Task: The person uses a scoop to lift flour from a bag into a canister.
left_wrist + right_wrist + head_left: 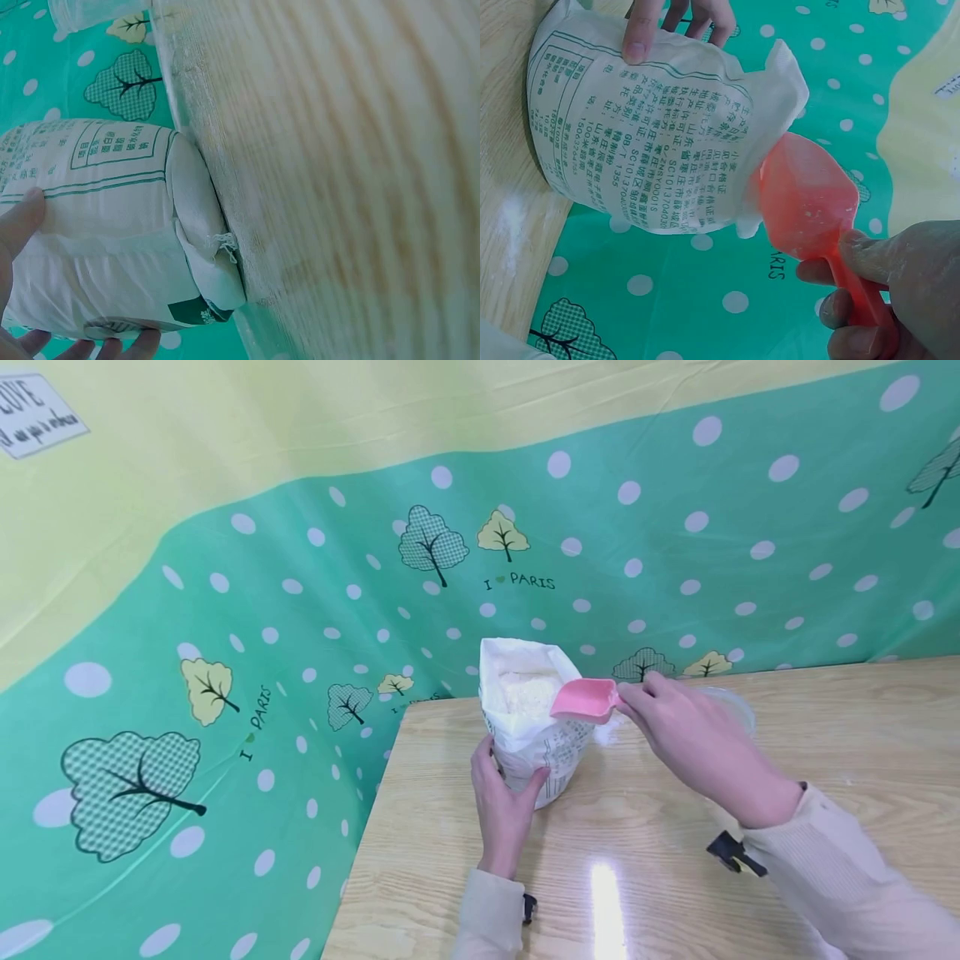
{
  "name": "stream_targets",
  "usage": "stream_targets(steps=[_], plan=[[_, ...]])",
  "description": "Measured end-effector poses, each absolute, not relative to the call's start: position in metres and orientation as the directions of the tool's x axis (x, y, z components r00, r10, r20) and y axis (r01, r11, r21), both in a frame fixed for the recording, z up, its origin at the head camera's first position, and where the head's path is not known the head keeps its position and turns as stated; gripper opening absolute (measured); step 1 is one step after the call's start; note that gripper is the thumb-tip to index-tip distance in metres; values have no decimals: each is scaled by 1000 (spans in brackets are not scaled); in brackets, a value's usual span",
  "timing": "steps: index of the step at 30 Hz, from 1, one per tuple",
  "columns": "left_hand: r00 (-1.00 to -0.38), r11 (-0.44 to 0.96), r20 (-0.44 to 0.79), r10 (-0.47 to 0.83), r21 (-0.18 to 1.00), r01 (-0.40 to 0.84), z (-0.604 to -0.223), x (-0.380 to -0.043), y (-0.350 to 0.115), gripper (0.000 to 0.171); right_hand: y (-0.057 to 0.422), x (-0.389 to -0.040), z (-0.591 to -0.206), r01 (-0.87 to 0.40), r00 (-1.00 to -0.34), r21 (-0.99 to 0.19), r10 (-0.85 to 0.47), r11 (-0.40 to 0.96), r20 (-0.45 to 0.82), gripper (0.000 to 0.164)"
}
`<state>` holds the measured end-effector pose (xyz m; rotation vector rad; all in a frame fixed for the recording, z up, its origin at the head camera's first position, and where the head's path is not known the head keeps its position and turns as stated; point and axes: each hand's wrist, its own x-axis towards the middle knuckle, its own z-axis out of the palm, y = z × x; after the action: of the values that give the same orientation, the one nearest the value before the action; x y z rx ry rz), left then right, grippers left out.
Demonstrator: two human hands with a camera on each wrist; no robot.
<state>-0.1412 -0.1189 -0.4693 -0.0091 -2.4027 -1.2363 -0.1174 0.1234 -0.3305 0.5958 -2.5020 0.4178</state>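
A white cloth flour bag (536,752) with green print stands on the table, its mouth open and pale flour (528,693) visible inside. My left hand (504,806) grips the bag low on its near side, thumb on the right and fingers round the left. In the left wrist view those fingers (142,343) curl under the bag's side. By its handle my right hand (693,739) holds a pink scoop (585,700), whose tip is at the right rim of the bag's mouth. White specks cling to the scoop (810,195) in the right wrist view.
Behind my right hand stands a clear round bowl (738,708), partly hidden. The light wooden table (427,827) meets a green dotted curtain (300,610) at the back and left. Light glares off the table near my wrists.
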Motion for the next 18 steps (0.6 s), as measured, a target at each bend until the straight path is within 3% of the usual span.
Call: stream_targets(steps=[18], plan=[[-897,606,402,-185,765,218,-469,-141,-119,89,114,-129,-308,-485,-801,-114,-388,867,455,10]])
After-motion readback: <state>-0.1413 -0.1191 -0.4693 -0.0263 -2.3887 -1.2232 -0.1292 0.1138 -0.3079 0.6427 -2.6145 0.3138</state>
